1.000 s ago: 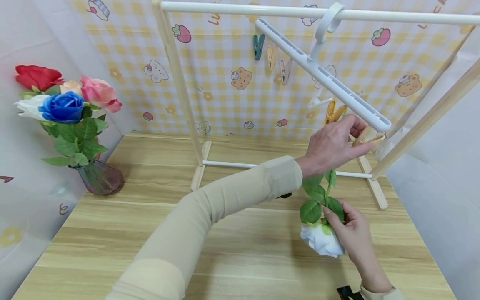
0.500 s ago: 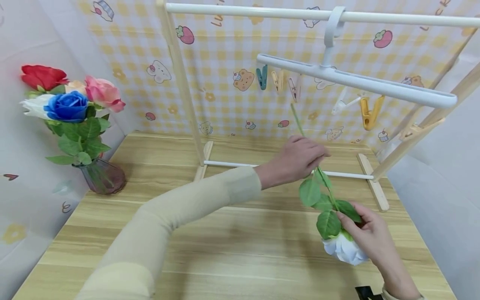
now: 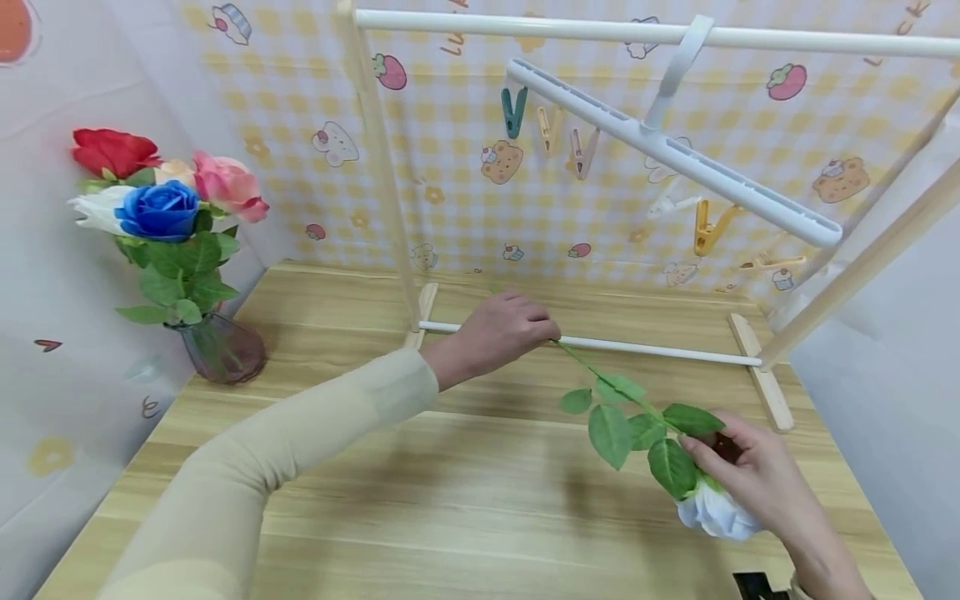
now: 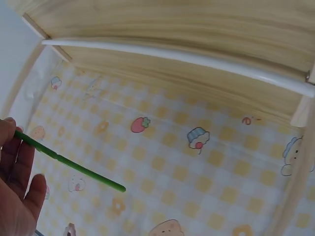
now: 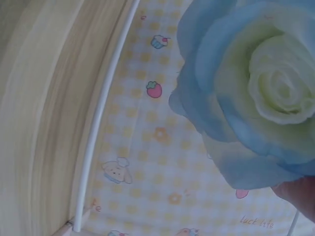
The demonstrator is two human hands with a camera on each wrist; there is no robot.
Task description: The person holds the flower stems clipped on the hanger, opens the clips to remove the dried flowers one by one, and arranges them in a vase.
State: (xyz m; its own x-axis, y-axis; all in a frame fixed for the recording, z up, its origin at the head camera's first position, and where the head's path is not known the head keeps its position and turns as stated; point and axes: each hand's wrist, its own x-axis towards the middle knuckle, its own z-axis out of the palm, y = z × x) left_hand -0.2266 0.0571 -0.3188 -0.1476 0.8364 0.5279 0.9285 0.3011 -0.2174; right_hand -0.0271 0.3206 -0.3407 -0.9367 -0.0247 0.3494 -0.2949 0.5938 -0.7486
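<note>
A white artificial rose [image 3: 716, 510] slants across the front of the rack, its bloom low at the right and its leafy green stem running up to the left. My right hand [image 3: 765, 479] pinches the stem just behind the bloom. Farther along, my left hand [image 3: 501, 335] grips the stem between thumb and fingers; in the left wrist view the bare stem end [image 4: 88, 172] sticks out past the fingertips. The pale bloom [image 5: 275, 93] fills the upper right of the right wrist view, with part of the right hand [image 5: 298, 196] below it.
A grey-white hanger [image 3: 675, 154] hangs from the rack's top bar [image 3: 487, 25], carrying several clothespins, among them a teal one [image 3: 513, 114] and a yellow one [image 3: 708, 229]. At the left a purple glass vase [image 3: 225, 350] holds red, blue, white and pink roses.
My left hand has left the clothespin at the hanger's right end, taken hold of the stem and moved left. The rose has swung from near upright to slanted, its bloom moving right. The hanger has swung.
</note>
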